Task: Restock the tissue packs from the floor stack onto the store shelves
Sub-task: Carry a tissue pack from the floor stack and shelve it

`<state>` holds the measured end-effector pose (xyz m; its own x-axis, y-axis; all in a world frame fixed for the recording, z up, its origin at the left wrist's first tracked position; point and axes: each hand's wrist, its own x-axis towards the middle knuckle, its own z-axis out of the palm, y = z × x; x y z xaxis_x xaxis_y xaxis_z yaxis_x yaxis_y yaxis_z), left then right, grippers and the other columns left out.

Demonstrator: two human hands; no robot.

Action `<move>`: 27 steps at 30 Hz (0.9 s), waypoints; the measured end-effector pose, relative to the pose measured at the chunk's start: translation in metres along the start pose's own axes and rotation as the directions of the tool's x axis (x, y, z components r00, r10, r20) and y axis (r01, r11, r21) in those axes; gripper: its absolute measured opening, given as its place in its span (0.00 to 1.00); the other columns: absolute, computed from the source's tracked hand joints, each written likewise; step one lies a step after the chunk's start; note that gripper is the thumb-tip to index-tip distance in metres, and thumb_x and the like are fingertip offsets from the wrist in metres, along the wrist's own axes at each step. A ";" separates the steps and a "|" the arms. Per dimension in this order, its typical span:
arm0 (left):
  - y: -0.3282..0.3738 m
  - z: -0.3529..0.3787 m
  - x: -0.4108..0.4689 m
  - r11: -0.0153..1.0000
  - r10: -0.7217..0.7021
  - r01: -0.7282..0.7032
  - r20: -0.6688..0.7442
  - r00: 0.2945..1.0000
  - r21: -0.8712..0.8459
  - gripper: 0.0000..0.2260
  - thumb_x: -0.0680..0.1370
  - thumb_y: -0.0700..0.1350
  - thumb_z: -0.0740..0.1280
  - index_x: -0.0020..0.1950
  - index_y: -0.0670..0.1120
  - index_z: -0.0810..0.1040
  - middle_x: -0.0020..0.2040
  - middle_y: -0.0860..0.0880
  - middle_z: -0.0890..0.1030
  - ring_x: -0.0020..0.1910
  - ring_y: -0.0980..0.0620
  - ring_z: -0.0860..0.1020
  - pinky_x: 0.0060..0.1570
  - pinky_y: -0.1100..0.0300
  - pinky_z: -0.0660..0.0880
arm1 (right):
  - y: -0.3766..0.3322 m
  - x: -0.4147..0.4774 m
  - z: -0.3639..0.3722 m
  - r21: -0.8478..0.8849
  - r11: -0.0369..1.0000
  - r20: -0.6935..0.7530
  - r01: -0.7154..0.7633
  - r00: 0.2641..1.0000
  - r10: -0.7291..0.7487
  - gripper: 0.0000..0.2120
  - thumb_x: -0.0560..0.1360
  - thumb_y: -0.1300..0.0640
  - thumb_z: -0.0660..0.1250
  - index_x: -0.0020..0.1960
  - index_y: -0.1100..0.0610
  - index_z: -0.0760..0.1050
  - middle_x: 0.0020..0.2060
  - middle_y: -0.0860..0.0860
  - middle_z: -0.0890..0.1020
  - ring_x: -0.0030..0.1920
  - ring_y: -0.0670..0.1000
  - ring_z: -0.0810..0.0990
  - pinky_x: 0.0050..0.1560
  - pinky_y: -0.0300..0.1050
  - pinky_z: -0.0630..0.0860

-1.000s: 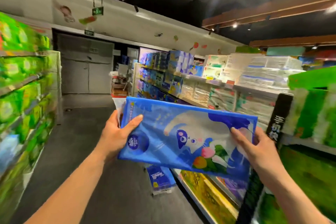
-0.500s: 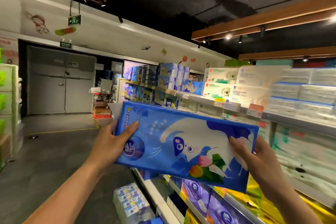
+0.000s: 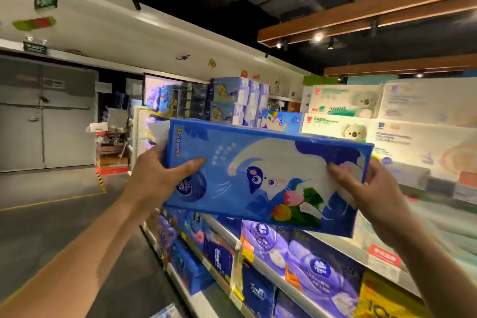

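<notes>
I hold a long blue tissue pack [image 3: 258,175], printed with a white cat and tulips, raised in front of me at about the height of the upper shelf. My left hand [image 3: 157,178] grips its left end, thumb on the front face. My right hand [image 3: 366,191] grips its right end, thumb over the front. The store shelves [image 3: 335,248] run along the right, with purple and blue tissue packs [image 3: 309,263] on the tiers below the held pack. The floor stack is out of sight apart from a pale corner at the bottom edge.
White koala-print tissue cases [image 3: 343,116] and blue packs [image 3: 232,103] sit on the top shelf behind the held pack. The grey aisle floor [image 3: 51,214] stretches left to a grey double door [image 3: 44,121]. A cluttered cart [image 3: 111,147] stands at the aisle's far end.
Both hands have lifted the blue pack higher, and my view has swung right and up, from the aisle and left-side green shelves to the right-hand shelving.
</notes>
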<state>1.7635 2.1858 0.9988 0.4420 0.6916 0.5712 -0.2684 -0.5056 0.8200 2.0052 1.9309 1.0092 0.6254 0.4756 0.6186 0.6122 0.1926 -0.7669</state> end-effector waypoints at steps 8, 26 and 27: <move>-0.132 0.004 0.219 0.991 0.097 -0.087 0.097 0.991 -0.103 0.31 0.62 0.50 0.80 0.63 0.46 0.76 0.54 0.49 0.85 0.51 0.52 0.84 0.49 0.53 0.82 | 0.076 0.126 0.104 -0.095 0.995 -0.175 -0.012 0.985 -0.005 0.28 0.66 0.48 0.78 0.63 0.51 0.75 0.53 0.48 0.85 0.51 0.50 0.86 0.45 0.50 0.84; -0.258 0.131 0.515 0.959 0.210 -0.173 0.151 0.966 -0.226 0.21 0.70 0.46 0.78 0.60 0.46 0.77 0.50 0.55 0.84 0.44 0.65 0.82 0.41 0.70 0.77 | 0.174 0.384 0.152 -0.280 0.960 -0.421 -0.017 0.901 -0.107 0.31 0.62 0.40 0.80 0.58 0.54 0.79 0.49 0.48 0.86 0.49 0.49 0.86 0.46 0.46 0.82; -0.263 0.136 0.529 0.958 0.210 -0.172 0.155 0.965 -0.229 0.21 0.70 0.47 0.79 0.60 0.46 0.78 0.50 0.54 0.84 0.45 0.63 0.83 0.42 0.68 0.78 | 0.178 0.394 0.153 -0.277 0.961 -0.419 -0.017 0.902 -0.105 0.29 0.64 0.42 0.80 0.59 0.55 0.79 0.49 0.49 0.87 0.49 0.48 0.86 0.45 0.44 0.82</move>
<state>2.1839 2.6143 1.0800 0.5032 0.4814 0.7177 -0.5288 -0.4853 0.6963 2.2865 2.2844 1.0907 0.7027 0.0491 0.7098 0.7114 -0.0604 -0.7002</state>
